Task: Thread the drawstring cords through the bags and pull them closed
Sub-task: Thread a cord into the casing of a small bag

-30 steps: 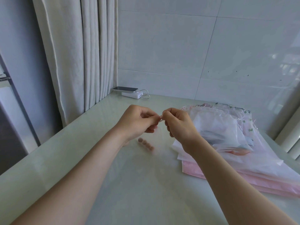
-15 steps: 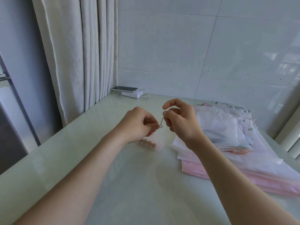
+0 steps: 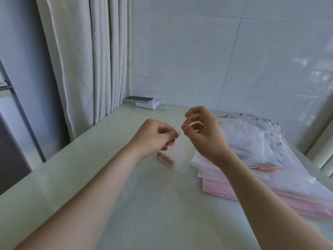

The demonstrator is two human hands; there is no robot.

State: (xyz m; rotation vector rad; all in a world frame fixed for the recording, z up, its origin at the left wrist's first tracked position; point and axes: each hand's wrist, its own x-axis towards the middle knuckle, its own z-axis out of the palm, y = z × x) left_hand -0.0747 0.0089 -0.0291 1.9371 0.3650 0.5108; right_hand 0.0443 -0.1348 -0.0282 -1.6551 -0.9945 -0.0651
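On a glossy table [image 3: 90, 168], sheer white and pink bags [image 3: 252, 152] are piled at the person's right. A phone [image 3: 140, 99] lies on a power bank [image 3: 146, 105] beside the curtain [image 3: 100, 60]. The left hand [image 3: 155, 136] pinches a thin cord loop [image 3: 175, 129]. The right hand [image 3: 203, 134], curled and blurred, has drawn away from it. Whether it holds anything is unclear.

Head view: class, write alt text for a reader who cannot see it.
Over a pale table, a person's left hand pinches a small loop of cord while the right hand, fingers curled, hovers just beside it. A pile of sheer white and pink bags lies to the right.
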